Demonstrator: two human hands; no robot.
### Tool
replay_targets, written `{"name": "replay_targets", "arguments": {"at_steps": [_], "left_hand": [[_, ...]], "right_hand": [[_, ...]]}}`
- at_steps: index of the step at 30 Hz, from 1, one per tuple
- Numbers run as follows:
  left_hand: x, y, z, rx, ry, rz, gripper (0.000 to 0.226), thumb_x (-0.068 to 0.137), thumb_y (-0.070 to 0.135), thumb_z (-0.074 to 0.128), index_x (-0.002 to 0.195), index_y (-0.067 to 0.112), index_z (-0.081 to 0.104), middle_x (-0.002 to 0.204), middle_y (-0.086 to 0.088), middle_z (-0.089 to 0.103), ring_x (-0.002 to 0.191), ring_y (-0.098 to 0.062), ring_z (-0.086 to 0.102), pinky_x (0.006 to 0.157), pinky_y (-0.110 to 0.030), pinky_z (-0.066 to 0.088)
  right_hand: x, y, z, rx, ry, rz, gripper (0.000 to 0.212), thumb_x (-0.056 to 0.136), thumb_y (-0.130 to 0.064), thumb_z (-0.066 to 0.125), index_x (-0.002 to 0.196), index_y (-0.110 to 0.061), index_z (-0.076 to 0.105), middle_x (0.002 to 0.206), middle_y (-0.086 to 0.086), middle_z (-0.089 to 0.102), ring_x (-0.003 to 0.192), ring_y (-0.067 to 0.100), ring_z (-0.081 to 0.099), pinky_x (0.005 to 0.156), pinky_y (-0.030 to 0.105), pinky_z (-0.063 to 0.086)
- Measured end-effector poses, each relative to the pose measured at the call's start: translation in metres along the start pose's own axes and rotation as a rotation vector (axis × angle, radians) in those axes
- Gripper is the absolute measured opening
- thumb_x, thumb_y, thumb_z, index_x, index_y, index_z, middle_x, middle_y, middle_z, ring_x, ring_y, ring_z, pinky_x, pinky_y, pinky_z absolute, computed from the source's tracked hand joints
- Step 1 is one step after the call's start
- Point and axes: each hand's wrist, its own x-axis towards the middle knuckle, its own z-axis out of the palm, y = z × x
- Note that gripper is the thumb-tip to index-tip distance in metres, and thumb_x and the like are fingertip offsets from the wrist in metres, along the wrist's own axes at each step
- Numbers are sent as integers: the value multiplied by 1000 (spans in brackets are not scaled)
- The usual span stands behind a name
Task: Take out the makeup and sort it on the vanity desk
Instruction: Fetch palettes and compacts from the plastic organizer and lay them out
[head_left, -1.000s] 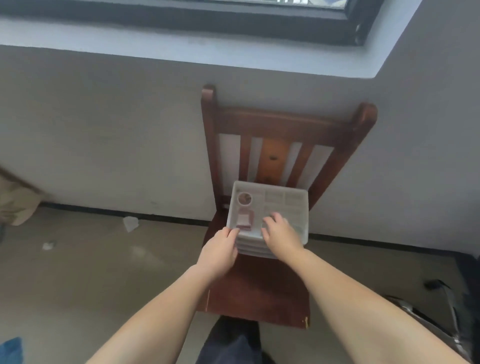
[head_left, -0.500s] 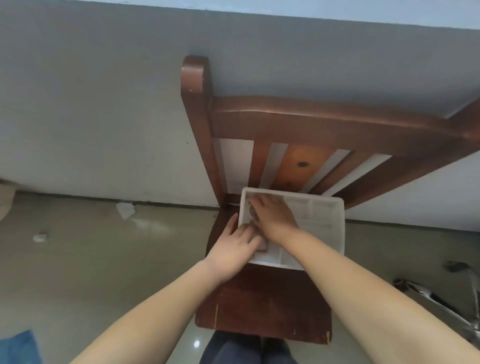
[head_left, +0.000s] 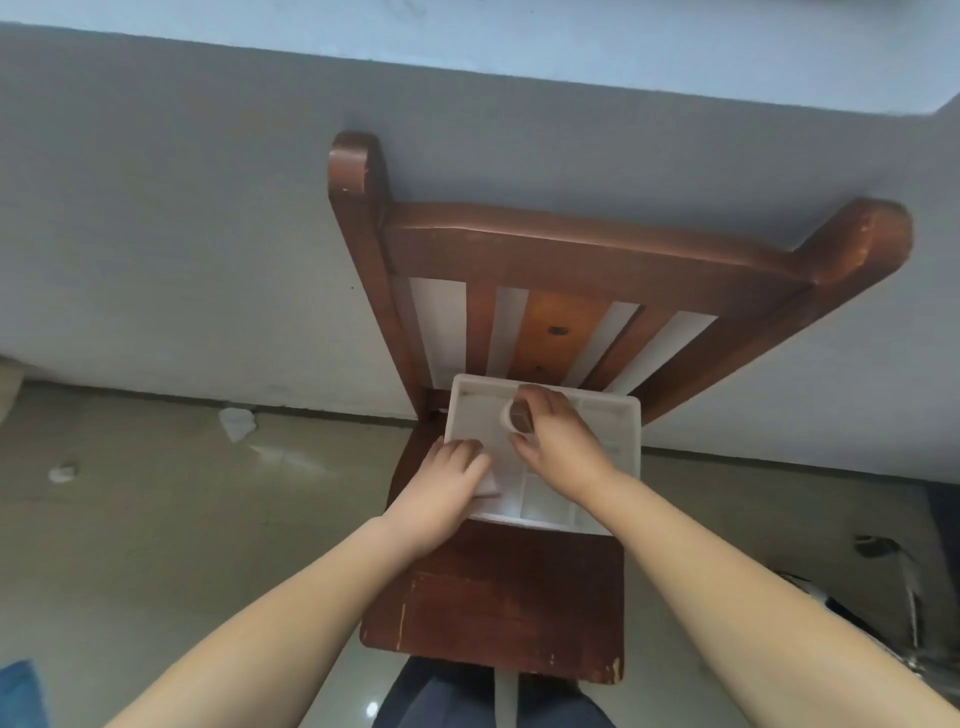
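A white plastic organizer tray (head_left: 621, 441) with several compartments sits on the seat of a dark wooden chair (head_left: 514, 608). My right hand (head_left: 558, 441) is over the tray and grips a small round makeup jar (head_left: 515, 417) with a white rim and brown inside, tilted on its side. My left hand (head_left: 447, 483) is at the tray's near left corner and holds a small pale item (head_left: 487, 486), mostly hidden under the fingers.
The chair's slatted back (head_left: 556, 332) stands against a grey wall. Scraps of white paper (head_left: 236, 423) lie on the tiled floor to the left. A metal object (head_left: 904, 597) lies on the floor at the right. My legs are below the seat's front edge.
The camera has moved closer. My right hand picked the round jar up out of the tray's left compartment. My left hand took the small item from the tray's near left.
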Motion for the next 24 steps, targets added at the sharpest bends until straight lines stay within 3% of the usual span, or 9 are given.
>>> {"name": "replay_targets", "arguments": {"at_steps": [3, 5, 11, 15, 18, 20, 24], "left_hand": [[-28, 20, -17, -290, 165, -168, 44, 89, 27, 59, 126, 7, 46, 132, -11, 43, 123, -26, 37, 101, -28, 31], [-53, 35, -25, -362, 240, -264, 46, 88, 24, 61, 128, 10, 44, 135, -7, 40, 126, -22, 34, 100, -25, 31], [-142, 96, -19, -380, 451, -610, 47, 85, 20, 66, 126, 10, 46, 130, -2, 44, 125, -18, 36, 101, -17, 23], [-211, 146, -1, -437, 576, -840, 42, 85, 20, 66, 121, 13, 46, 128, 1, 44, 121, -17, 37, 95, -18, 29], [-267, 183, 12, -450, 669, -1015, 39, 85, 18, 65, 119, 10, 47, 124, 0, 44, 116, -19, 39, 90, -19, 30], [-309, 210, 22, -460, 728, -1119, 37, 86, 18, 65, 118, 11, 47, 123, 0, 44, 115, -17, 40, 88, -16, 27], [-401, 270, 47, -455, 815, -1328, 34, 84, 19, 66, 113, 9, 50, 122, -1, 47, 115, -19, 43, 89, -17, 30]], "right_hand": [[-17, -3, -11, 16, -20, -17, 41, 86, -21, 61, 123, -9, 47, 120, 11, 55, 114, 25, 50, 93, 30, 39], [-32, -11, -16, 25, -53, -79, 37, 87, -22, 61, 120, -12, 49, 117, 8, 56, 111, 22, 51, 91, 28, 40], [-84, -56, -11, -42, -226, -368, 41, 88, -30, 60, 121, -11, 48, 121, 8, 54, 113, 23, 50, 93, 31, 41], [-135, -91, -4, -129, -331, -596, 37, 90, -28, 55, 120, -9, 47, 122, 6, 53, 114, 22, 48, 92, 30, 41], [-181, -125, 14, -119, -382, -716, 18, 92, -31, 50, 93, -13, 47, 97, 0, 54, 89, 19, 46, 77, 32, 42], [-215, -150, 33, -141, -453, -800, 20, 92, -30, 50, 82, -17, 38, 85, -3, 46, 79, 17, 38, 69, 30, 37], [-289, -197, 82, -225, -613, -1058, 12, 91, -27, 51, 89, -18, 43, 101, 3, 55, 95, 23, 48, 77, 29, 37]]}}
